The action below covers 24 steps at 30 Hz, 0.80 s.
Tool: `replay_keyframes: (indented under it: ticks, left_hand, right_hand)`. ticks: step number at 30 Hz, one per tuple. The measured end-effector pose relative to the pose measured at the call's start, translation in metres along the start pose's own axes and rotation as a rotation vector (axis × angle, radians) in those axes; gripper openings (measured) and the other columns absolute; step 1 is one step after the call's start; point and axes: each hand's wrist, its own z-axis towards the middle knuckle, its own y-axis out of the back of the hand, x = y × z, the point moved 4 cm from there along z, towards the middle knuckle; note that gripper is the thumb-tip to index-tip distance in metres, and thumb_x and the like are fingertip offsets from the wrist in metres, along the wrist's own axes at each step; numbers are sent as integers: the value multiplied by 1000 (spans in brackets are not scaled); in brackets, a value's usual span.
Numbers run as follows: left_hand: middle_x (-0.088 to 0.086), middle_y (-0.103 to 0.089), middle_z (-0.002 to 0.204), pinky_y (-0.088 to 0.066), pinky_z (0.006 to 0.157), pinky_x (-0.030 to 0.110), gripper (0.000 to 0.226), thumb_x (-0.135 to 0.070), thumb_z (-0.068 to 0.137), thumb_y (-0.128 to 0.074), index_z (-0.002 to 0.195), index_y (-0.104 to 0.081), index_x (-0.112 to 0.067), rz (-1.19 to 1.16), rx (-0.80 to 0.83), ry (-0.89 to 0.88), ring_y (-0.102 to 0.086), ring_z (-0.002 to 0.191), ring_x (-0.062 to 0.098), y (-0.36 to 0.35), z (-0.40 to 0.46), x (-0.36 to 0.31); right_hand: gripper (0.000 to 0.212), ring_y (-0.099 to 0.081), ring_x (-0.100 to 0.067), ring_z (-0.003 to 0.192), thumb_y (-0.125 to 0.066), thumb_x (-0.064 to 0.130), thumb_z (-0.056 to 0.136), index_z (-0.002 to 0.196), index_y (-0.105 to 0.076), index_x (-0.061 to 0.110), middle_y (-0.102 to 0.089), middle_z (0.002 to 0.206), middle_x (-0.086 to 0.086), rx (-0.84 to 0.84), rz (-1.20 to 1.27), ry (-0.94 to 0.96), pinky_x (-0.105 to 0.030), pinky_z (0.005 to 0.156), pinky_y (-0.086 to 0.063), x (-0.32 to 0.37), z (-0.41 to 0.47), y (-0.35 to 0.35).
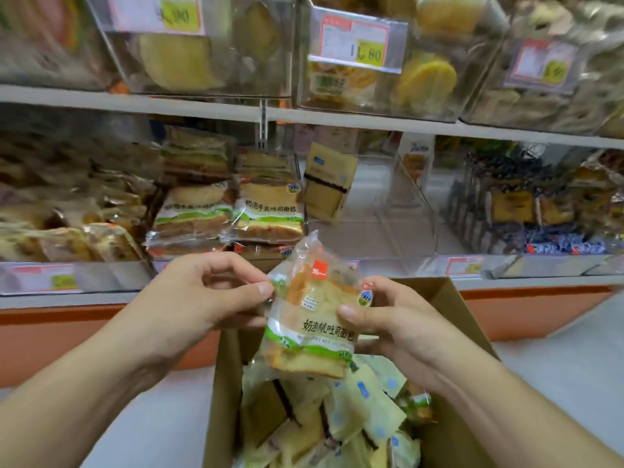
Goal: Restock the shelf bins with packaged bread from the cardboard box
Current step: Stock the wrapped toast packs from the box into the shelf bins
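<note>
1. Head view shows the bread packet (312,319) held up in the air above the cardboard box (449,319), in front of the lower shelf; it is a clear wrapper with a green band, a red square label and toast slices inside.
2. My left hand (206,292) pinches the packet's upper left edge, thumb pressed against the wrapper and fingers curled behind it.
3. My right hand (388,319) grasps the packet's right side, thumb on the front face and fingers wrapped behind.
4. Below the packet, the open box holds a loose heap of pale yellow packets (358,410) with dark stripes and blue dots, plus one green-banded packet near its right wall.
5. Beyond my hands, a shelf bin (337,265) holds stacked green-banded packets (270,211) of the same kind as mine.
6. Just to the right of that stack, a single yellow packet (331,184) stands upright in a mostly bare clear bin.
7. Above, upper shelf bins carry price tags (358,38); the one in the middle reads partly as 80.
</note>
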Motion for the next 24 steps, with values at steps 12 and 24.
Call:
replay_keyframes:
  ticks: [12, 24]
  left_hand:
    - [21, -76, 101, -66, 70, 38, 32, -7, 79, -79, 110, -71, -4, -372, 21, 63, -77, 77, 30, 41, 5, -22]
    - [17, -79, 105, -64, 87, 47, 22, -26, 90, -75, 101, -83, -9, -107, 15, 130, -78, 97, 33, 52, 9, -14]
  right_hand:
    - [48, -69, -49, 118, -63, 20, 86, 129, -74, 2, -71, 129, -27, 37, 486, -38, -69, 110, -44, 33, 3, -38]
    - [52, -75, -46, 107, -71, 29, 95, 136, -59, 0, -75, 118, -26, -90, 328, 14, -63, 85, -62, 40, 11, -62]
